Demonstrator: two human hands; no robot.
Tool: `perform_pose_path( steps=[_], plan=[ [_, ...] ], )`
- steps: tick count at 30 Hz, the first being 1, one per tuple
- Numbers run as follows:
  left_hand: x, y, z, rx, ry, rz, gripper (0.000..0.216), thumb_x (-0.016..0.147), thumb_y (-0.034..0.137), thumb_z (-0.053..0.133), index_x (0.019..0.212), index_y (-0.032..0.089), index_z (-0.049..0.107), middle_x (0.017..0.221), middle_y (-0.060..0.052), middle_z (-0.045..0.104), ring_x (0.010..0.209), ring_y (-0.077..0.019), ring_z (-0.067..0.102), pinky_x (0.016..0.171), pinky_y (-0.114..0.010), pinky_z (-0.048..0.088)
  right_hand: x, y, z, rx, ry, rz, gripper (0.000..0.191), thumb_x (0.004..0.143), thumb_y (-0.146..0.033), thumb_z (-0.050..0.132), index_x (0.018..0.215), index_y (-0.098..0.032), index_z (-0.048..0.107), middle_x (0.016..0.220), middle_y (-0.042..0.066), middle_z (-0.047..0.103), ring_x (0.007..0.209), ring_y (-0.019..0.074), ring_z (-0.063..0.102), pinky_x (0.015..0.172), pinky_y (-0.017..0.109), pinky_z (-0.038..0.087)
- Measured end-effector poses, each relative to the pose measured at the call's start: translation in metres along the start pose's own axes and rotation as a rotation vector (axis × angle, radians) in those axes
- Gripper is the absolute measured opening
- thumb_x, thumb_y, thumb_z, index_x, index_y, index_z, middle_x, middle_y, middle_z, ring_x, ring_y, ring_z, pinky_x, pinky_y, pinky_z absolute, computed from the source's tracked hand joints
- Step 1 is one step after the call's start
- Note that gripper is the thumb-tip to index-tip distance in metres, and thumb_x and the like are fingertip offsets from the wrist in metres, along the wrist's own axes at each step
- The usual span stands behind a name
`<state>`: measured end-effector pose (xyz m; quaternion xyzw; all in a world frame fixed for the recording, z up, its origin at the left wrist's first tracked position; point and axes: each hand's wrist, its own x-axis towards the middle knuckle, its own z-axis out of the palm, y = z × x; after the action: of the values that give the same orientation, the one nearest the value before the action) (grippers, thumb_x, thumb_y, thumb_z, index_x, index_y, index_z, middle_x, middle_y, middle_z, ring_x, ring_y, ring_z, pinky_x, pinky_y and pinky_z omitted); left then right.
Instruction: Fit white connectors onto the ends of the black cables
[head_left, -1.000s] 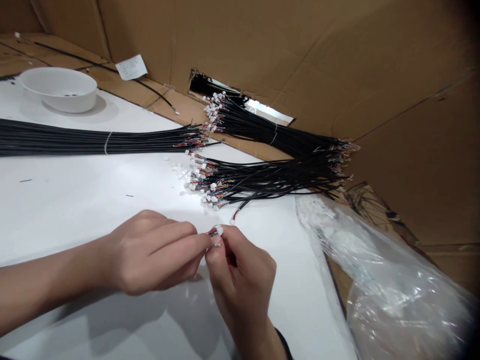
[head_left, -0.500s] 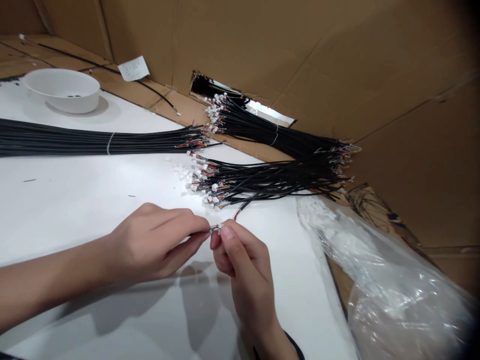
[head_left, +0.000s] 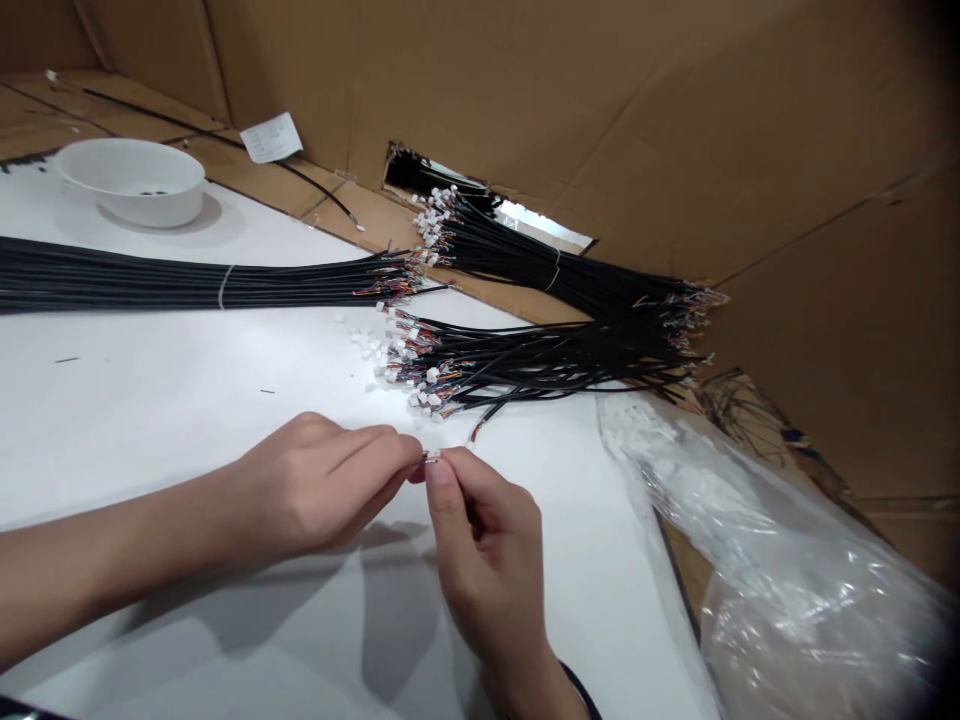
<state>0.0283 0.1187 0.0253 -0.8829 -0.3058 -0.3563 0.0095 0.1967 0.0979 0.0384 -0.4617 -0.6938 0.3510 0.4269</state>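
Right hand (head_left: 487, 565) turned since earlier frame, pinching tiny wire connector (head_left: 431, 455) against left hand (head_left: 322, 490) fingertips (head_left: 405, 450), both hands grasping it. Connector light, fragile; hold by plastic housing, not thin wires. Black cable bundles (head_left: 540, 360) at 1 o'clock, white bowl (head_left: 131, 182) at 10, crinkly clear plastic bag (head_left: 787, 570) at 4.

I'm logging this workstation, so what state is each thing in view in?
Left hand: pinching the wire end.
Right hand: pinching the same wire end.
Left black cable bundle: tied, lying flat.
Rear black cable bundle: tied.
Loose black cables: untied, white connectors on their ends.
White bowl: upright.
Clear plastic bag: crumpled, holding white pieces.
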Motion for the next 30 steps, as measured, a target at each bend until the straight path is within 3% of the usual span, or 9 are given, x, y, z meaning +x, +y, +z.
perform_pose_path(
  steps=[6,11,15,26,30],
  plan=[
    [0.0017,0.0013,-0.0012,0.054,-0.028,-0.008,0.018,0.097,0.009,0.038,0.091,0.014,0.054,0.063,0.003,0.059,0.048,-0.0104,0.052,0.045,-0.026,0.032,0.0001,0.0013,-0.0009,0.052,-0.025,0.045,0.031,0.095,-0.023,0.044,0.063,-0.019,0.043,0.056,-0.005,0.034,0.050,0.0090,0.031,0.047,0.024,0.024],
    [0.0037,0.0019,-0.0014,-0.014,-0.021,-0.083,0.014,0.098,0.013,0.040,0.095,0.016,0.054,0.066,0.003,0.065,0.045,-0.0086,0.052,0.045,-0.024,0.033,0.0016,0.0068,-0.0030,0.480,-0.136,0.311,0.032,0.098,-0.034,0.045,0.073,-0.017,0.055,0.053,-0.008,0.028,0.048,0.0085,0.021,0.045,0.024,0.019],
    [0.0047,0.0029,-0.0019,-0.024,0.001,-0.128,0.013,0.097,0.015,0.042,0.097,0.017,0.055,0.067,0.004,0.066,0.044,-0.0084,0.050,0.047,-0.024,0.034,0.0027,0.0094,-0.0024,0.749,-0.169,0.394,0.031,0.096,-0.036,0.051,0.071,-0.017,0.053,0.050,-0.009,0.025,0.046,0.0075,0.017,0.043,0.023,0.014],
    [0.0062,0.0051,-0.0039,-0.090,0.040,-0.168,0.011,0.095,0.014,0.047,0.091,0.018,0.057,0.068,0.004,0.066,0.051,-0.0075,0.056,0.052,-0.020,0.040,0.0058,0.0078,-0.0031,0.894,-0.144,0.536,0.032,0.087,-0.038,0.061,0.065,-0.016,0.052,0.051,-0.009,0.024,0.046,0.0059,0.015,0.042,0.020,0.010],
    [0.0051,0.0051,-0.0028,-0.104,0.075,-0.168,0.008,0.092,0.015,0.055,0.099,0.018,0.059,0.076,0.002,0.072,0.052,-0.0076,0.059,0.056,-0.019,0.044,0.0083,0.0090,-0.0049,0.888,-0.103,0.588,0.032,0.085,-0.037,0.062,0.064,-0.016,0.053,0.050,-0.010,0.024,0.045,0.0052,0.014,0.042,0.020,0.009]
  ],
)
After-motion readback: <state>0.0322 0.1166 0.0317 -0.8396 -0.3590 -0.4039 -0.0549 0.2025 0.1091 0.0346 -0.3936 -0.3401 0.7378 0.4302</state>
